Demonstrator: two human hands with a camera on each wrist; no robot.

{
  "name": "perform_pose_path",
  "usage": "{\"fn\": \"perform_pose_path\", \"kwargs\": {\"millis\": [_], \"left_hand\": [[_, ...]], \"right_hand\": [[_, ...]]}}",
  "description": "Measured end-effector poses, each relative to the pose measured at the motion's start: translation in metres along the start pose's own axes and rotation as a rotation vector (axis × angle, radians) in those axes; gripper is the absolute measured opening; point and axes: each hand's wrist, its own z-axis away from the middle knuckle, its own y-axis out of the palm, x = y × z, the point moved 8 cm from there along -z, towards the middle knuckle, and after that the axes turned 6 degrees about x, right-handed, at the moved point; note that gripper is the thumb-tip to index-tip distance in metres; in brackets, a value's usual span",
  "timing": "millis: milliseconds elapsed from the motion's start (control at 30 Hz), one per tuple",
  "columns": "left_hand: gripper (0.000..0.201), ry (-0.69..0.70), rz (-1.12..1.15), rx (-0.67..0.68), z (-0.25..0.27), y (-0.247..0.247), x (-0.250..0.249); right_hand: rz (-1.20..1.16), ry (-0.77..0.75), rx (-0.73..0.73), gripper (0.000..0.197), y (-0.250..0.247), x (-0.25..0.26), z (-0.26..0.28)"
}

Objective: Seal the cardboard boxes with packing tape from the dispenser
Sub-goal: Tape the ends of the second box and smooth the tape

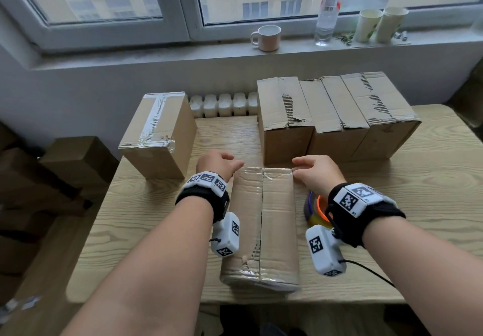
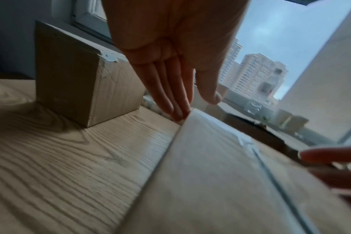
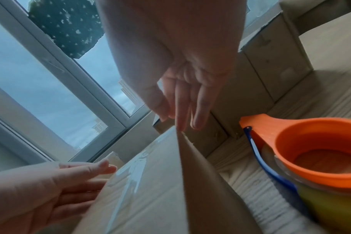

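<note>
my left hand (image 1: 218, 164) and right hand (image 1: 317, 175), fingers straight, flank the taped brown cardboard box (image 1: 262, 227). grip both far corners evenly before shifting it.

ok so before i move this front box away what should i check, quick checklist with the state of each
1. Tape along the top seam of the front box: ok, a glossy strip runs its length.
2. Tape folded down over the far end: cannot tell, that face is hidden.
3. Near end stuck flat: not ok, the tape looks wrinkled and the cardboard torn there.
4. Hands free to lift: ok, left hand and right hand touch the far corners and hold nothing.
5. Tape dispenser out of the way: ok, it lies on the table right of the box.
6. Boxes left: the three boxes behind show no tape on top.
</note>
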Motion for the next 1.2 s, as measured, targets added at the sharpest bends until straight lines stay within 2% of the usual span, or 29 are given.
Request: {"fn": "perform_pose_path", "kwargs": {"millis": [67,133,200,267,333,400,467,500,600,667,733,800,867,1000,1100,1200], "left_hand": [[0.046,-0.046,0.126,0.034,0.004,-0.001,0.004],[0.041,-0.127,0.121,0.113,0.017,-0.004,0.006],[0.038,-0.308,0.044,0.396,0.044,0.008,0.018],[0.055,-0.455,-0.108,0.676,0.077,0.017,0.034],[0.064,-0.505,-0.16,0.719,0.091,0.018,0.042],[0.052,-0.465,-0.117,0.614,0.086,0.014,0.039],[0.026,-0.344,-0.13,0.498,0.075,0.005,0.029],[0.022,-0.297,-0.134,0.449,0.07,-0.002,0.026],[0.017,-0.211,-0.12,0.304,0.05,-0.027,0.021],[0.028,-0.171,-0.131,0.177,0.034,-0.047,0.018],[0.038,-0.13,-0.067,0.097,0.016,-0.069,0.013],[0.048,-0.103,-0.031,0.055,-0.001,-0.087,0.004],[0.05,-0.063,-0.043,0.023,-0.02,-0.104,-0.008],[0.027,-0.041,-0.064,0.001,-0.072,-0.119,-0.015],[0.016,-0.018,-0.234,-0.017,-0.097,-0.125,-0.019],[0.028,0.001,-0.38,-0.028,-0.114,-0.123,-0.016]], "right_hand": [[0.02,-0.009,0.066,0.054,0.002,0.007,0.009],[0.026,0.072,0.164,0.054,0.008,0.009,0.024],[0.106,0.184,0.339,0.044,0.018,0.005,0.044],[0.205,0.248,0.484,0.039,0.027,0.0,0.062],[0.228,0.228,0.532,0.038,0.034,0.002,0.068],[0.219,0.161,0.518,0.038,0.037,0.014,0.065],[0.172,0.097,0.452,0.036,0.036,0.03,0.057],[0.143,0.063,0.413,0.034,0.034,0.038,0.051],[0.02,-0.031,0.326,0.026,0.035,0.065,0.035],[-0.051,-0.079,0.301,0.017,0.037,0.085,0.028],[-0.1,-0.106,0.296,0.022,0.043,0.109,0.019],[-0.135,-0.119,0.286,0.037,0.049,0.128,0.006],[-0.174,-0.13,0.268,0.047,0.055,0.145,-0.013],[-0.241,-0.118,0.208,0.056,0.066,0.165,-0.06],[-0.244,-0.091,0.195,0.057,0.077,0.169,-0.086],[-0.22,-0.037,0.211,0.061,0.092,0.161,-0.105]]}}
